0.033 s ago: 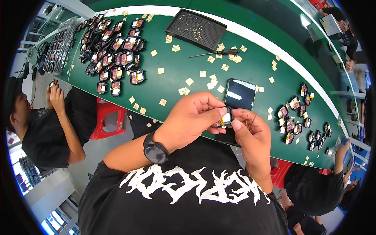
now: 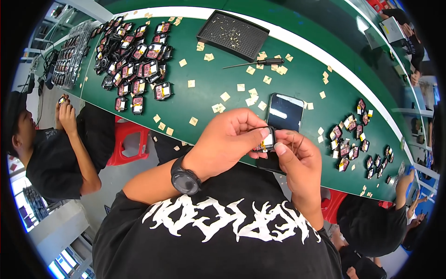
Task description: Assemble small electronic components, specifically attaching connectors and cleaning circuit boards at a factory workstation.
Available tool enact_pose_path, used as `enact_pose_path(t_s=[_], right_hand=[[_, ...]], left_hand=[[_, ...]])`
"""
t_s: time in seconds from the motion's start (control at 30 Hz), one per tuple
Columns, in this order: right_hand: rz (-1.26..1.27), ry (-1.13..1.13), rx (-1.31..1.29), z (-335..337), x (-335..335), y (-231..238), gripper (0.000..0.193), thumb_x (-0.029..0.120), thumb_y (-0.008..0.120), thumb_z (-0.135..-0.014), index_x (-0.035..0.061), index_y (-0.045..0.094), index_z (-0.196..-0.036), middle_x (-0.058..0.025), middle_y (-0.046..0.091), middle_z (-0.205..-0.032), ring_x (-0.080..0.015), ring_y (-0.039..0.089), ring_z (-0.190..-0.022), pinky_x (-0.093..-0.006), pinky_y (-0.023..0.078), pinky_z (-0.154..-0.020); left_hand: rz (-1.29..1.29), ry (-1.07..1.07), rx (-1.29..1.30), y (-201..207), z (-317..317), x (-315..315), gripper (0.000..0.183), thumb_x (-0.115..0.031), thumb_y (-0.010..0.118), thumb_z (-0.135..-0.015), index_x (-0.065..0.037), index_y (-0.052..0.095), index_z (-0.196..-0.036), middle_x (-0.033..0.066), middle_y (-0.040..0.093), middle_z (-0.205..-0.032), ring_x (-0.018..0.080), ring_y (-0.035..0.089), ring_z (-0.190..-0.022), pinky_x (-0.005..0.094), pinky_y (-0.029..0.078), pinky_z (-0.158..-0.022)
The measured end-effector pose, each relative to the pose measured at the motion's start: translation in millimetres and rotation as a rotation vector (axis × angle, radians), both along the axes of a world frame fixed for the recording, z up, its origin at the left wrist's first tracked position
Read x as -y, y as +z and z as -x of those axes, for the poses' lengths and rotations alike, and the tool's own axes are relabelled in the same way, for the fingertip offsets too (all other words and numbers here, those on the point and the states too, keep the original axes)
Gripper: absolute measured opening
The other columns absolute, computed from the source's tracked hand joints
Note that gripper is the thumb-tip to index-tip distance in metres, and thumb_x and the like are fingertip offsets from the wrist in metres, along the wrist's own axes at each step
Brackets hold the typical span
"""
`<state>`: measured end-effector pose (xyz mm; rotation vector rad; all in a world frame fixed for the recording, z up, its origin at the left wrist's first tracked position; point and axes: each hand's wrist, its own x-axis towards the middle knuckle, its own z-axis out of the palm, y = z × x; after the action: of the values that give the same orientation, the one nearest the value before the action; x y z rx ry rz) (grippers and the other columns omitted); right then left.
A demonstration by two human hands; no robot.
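Over the near edge of the table, my left hand [image 2: 227,139] pinches a small black watch case [image 2: 265,145] between thumb and fingers. Inside the case show a white block, a bit of yellow tape and a reddish board. My right hand [image 2: 299,156] is closed at the case's right side, thumb tip close against its rim. A thin metal tool [image 2: 298,142] pokes out between its fingers; its tip is hidden. Just beyond my hands lies a phone [image 2: 285,111] with a dark screen. A dark flat object [image 2: 269,163] shows partly below my fingers.
Many similar watch cases [image 2: 149,69] crowd the table's left, and several more [image 2: 344,148] lie at the right. A black tray [image 2: 218,35] holds small bits; a screwdriver [image 2: 267,61] is near it. Beige paper squares [image 2: 225,96] are scattered about. Another person [image 2: 60,153] sits at left.
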<state>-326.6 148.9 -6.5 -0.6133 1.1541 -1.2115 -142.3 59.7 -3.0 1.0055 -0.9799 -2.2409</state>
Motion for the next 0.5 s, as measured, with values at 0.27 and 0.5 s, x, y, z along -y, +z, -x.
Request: enact_pose_path(t_s=[0.27, 0.5], right_hand=[[0.065, -0.039, -0.025, -4.1, -1.9, 0.4, 0.024, -0.004, 0.065, -0.097, -0.0058, 0.064, -0.121, -0.0072, 0.069, -0.108, -0.0103, 0.068, -0.095, -0.0224, 0.052, -0.083], [0.112, -0.001, -0.126, -3.1, 2.6, 0.3, 0.022, -0.002, 0.064, -0.098, -0.0065, 0.066, -0.119, -0.0080, 0.065, -0.110, -0.0104, 0.065, -0.090, -0.0214, 0.050, -0.080]], left_hand=[[0.088, -0.034, 0.060, 8.7, 0.5, 0.1, 0.014, -0.006, 0.064, -0.099, 0.003, 0.064, -0.110, 0.0078, 0.070, -0.100, 0.0122, 0.069, -0.087, 0.0272, 0.059, -0.074], [0.179, -0.066, -0.004, 8.2, -18.2, -0.7, 0.030, 0.004, 0.059, -0.099, 0.006, 0.062, -0.129, 0.0107, 0.069, -0.111, 0.0149, 0.068, -0.098, 0.0282, 0.058, -0.084]])
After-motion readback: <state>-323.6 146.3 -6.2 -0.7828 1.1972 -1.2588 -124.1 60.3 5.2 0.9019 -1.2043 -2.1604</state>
